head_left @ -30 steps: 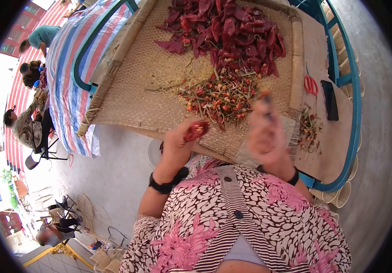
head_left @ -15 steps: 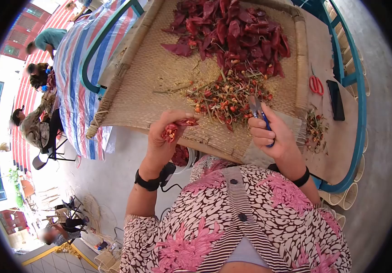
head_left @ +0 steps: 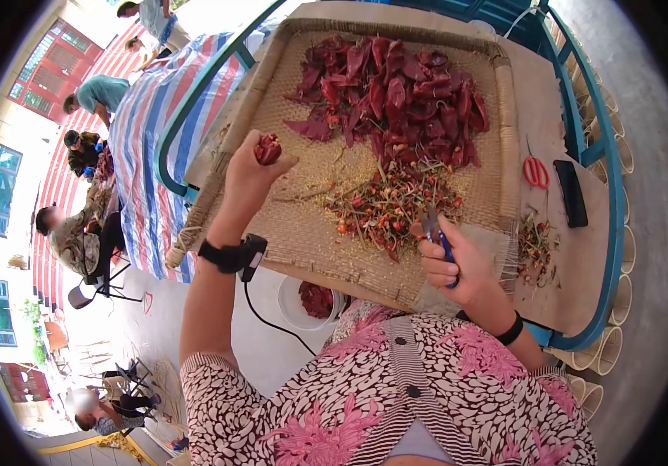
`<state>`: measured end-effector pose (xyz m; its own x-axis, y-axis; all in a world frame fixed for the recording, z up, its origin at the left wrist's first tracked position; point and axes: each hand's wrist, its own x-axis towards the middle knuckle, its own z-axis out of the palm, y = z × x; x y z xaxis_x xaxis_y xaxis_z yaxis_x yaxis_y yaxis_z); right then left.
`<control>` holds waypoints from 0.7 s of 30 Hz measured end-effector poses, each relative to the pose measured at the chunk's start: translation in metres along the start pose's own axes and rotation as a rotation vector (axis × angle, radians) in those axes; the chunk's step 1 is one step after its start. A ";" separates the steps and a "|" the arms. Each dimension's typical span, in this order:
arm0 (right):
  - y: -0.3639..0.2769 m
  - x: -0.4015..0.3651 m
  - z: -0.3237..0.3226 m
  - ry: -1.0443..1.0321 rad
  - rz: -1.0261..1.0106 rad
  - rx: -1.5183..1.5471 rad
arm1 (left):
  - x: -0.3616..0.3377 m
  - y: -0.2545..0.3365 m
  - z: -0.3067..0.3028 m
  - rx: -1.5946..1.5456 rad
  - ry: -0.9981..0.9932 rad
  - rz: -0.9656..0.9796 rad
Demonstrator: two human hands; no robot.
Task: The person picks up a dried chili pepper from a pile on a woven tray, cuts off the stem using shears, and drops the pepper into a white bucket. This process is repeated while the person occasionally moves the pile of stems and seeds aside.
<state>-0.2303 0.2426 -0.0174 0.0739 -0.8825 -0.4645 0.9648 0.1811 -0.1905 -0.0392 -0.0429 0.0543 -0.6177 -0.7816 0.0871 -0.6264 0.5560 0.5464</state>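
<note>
My left hand (head_left: 247, 182) is raised over the left side of the woven tray (head_left: 279, 248), its fingers curled round a dried red pepper (head_left: 268, 149). Blue-handled scissors (head_left: 444, 245) are gripped in my right hand (head_left: 462, 268), blades pointing away from me. Just beyond the blades lies a heap of cut stems and pepper tops (head_left: 388, 198), with yellow seeds scattered round it. At the far part of the tray sits a big pile of dried red peppers (head_left: 400, 89).
Right of the tray are red-handled scissors (head_left: 536, 172), a black phone (head_left: 571, 194) and a small stem pile (head_left: 536, 245). A white bucket (head_left: 291, 307) holding red peppers stands below the tray's near edge. Blue metal rails (head_left: 615, 225) surround the board. Several people are at the left.
My left hand has moved up and left, away from my body, still with red pepper in it. The right hand stays by the stem heap with the scissors. The view has shifted slightly.
</note>
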 end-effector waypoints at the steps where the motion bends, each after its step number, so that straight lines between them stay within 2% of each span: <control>1: 0.000 -0.001 0.003 0.021 0.000 -0.016 | 0.015 -0.005 0.009 0.073 -0.018 -0.028; 2: 0.003 -0.001 0.009 0.037 -0.016 -0.023 | 0.029 -0.016 0.015 0.138 -0.042 -0.057; 5: 0.002 -0.002 0.010 0.059 -0.048 -0.032 | 0.060 -0.043 0.058 0.233 0.099 0.122; 8: 0.001 -0.004 0.009 0.079 -0.059 -0.028 | 0.082 -0.050 0.087 0.292 0.072 0.143; 9: 0.002 -0.005 0.009 0.083 -0.061 -0.035 | 0.089 -0.059 0.096 0.210 0.081 0.243; 13: 0.003 -0.008 0.013 0.089 -0.063 -0.055 | 0.104 -0.084 0.125 0.348 -0.074 0.297; 16: 0.003 -0.008 0.009 0.080 -0.063 -0.043 | 0.089 -0.066 0.116 0.331 -0.083 0.195; 19: 0.003 -0.010 0.013 0.126 -0.131 -0.236 | 0.075 -0.060 0.102 0.384 -0.066 0.241; 21: 0.003 -0.013 0.019 0.162 -0.245 -0.575 | 0.062 -0.052 0.093 0.190 -0.093 0.188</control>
<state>-0.2237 0.2462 0.0048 -0.2137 -0.8592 -0.4649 0.6561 0.2263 -0.7199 -0.0897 -0.0936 -0.0461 -0.7672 -0.6349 0.0907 -0.5688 0.7390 0.3611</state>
